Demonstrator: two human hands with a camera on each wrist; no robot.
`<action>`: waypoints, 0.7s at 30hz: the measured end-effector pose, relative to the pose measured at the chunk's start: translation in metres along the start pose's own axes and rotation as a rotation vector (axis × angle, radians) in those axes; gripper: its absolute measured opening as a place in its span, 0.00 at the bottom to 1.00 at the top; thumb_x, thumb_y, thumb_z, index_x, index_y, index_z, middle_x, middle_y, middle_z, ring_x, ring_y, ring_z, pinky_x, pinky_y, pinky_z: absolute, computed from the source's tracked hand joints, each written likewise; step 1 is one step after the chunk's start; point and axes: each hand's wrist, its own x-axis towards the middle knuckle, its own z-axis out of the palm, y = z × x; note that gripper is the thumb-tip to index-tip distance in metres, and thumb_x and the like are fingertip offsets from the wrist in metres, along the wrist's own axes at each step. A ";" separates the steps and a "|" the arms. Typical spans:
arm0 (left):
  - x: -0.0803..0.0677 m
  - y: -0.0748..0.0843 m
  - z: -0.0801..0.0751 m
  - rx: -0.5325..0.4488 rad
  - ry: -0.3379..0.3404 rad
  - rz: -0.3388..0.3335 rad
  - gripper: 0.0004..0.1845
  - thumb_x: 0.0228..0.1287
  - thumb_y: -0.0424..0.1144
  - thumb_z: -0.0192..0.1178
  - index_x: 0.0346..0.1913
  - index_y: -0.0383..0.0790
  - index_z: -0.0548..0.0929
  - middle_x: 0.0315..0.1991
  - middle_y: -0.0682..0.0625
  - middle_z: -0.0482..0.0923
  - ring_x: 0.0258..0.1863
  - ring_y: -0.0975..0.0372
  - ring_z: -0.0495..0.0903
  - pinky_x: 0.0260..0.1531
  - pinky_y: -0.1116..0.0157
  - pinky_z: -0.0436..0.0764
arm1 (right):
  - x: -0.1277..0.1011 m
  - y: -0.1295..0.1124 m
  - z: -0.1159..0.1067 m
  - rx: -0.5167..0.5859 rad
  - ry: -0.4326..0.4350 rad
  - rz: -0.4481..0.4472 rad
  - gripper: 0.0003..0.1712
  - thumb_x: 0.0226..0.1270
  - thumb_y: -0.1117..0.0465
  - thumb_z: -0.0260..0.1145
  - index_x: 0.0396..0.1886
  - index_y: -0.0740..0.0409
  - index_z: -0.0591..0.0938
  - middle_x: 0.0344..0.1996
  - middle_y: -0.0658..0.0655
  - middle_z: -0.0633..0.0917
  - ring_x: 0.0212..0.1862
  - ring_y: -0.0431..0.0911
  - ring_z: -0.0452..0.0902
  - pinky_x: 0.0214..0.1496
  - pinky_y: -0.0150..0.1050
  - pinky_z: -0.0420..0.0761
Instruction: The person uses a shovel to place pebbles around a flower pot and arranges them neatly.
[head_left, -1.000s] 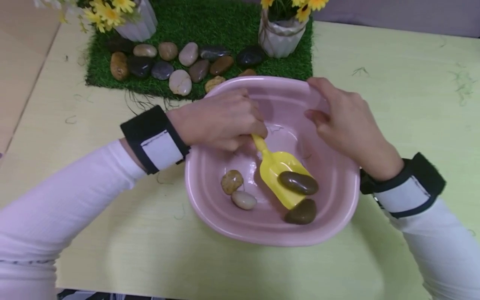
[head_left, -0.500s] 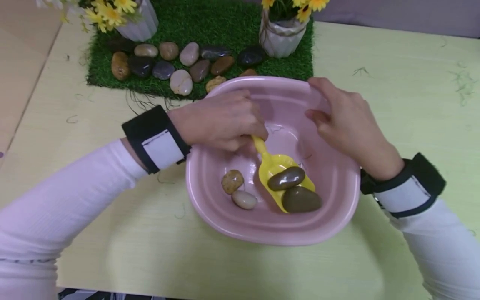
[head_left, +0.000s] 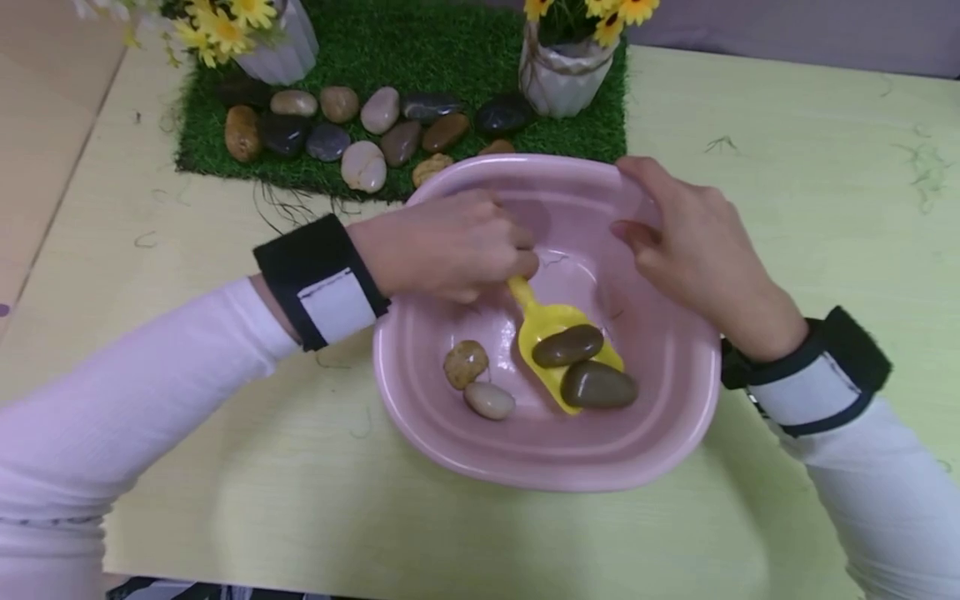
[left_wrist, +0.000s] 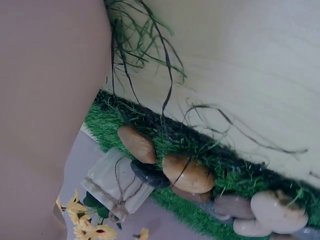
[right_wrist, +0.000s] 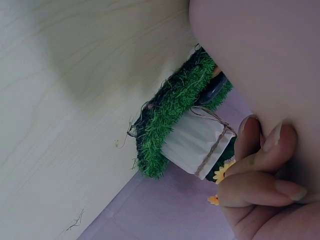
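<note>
1. The left hand (head_left: 450,246) keeps its grip clamped on the handle of the yellow scoop (head_left: 558,350) inside the pink basin (head_left: 540,458).
2. Both dark stones (head_left: 581,367) now lie on the scoop; a second ago only one did.
3. The right hand (head_left: 697,250) still holds the basin's far rim, fingers curled over it.
4. The basin sits on the surface (head_left: 787,167).
</note>
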 end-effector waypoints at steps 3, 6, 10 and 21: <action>0.002 0.001 0.000 0.066 -0.069 0.003 0.17 0.62 0.54 0.59 0.38 0.42 0.83 0.34 0.49 0.80 0.33 0.56 0.79 0.44 0.57 0.74 | 0.000 0.000 0.000 0.004 -0.003 0.004 0.30 0.65 0.64 0.62 0.66 0.59 0.67 0.44 0.71 0.82 0.29 0.59 0.79 0.31 0.50 0.77; 0.004 0.002 0.000 0.114 -0.128 0.002 0.16 0.63 0.51 0.60 0.43 0.43 0.83 0.39 0.48 0.81 0.40 0.54 0.79 0.51 0.54 0.71 | 0.000 0.000 0.000 0.007 -0.006 0.011 0.30 0.64 0.64 0.62 0.66 0.59 0.67 0.43 0.71 0.82 0.28 0.59 0.79 0.30 0.50 0.76; 0.005 0.002 0.001 0.142 -0.166 -0.005 0.19 0.63 0.54 0.59 0.46 0.42 0.83 0.43 0.46 0.81 0.45 0.53 0.78 0.55 0.54 0.69 | 0.000 0.000 0.001 0.005 -0.006 0.012 0.30 0.64 0.65 0.62 0.66 0.59 0.67 0.41 0.71 0.83 0.26 0.57 0.78 0.28 0.48 0.73; 0.004 0.002 0.001 0.146 -0.198 -0.064 0.20 0.62 0.59 0.57 0.40 0.46 0.84 0.32 0.51 0.82 0.31 0.56 0.78 0.41 0.58 0.74 | 0.001 0.001 0.000 -0.016 -0.004 0.006 0.30 0.64 0.64 0.62 0.66 0.60 0.67 0.39 0.70 0.83 0.23 0.55 0.74 0.27 0.45 0.71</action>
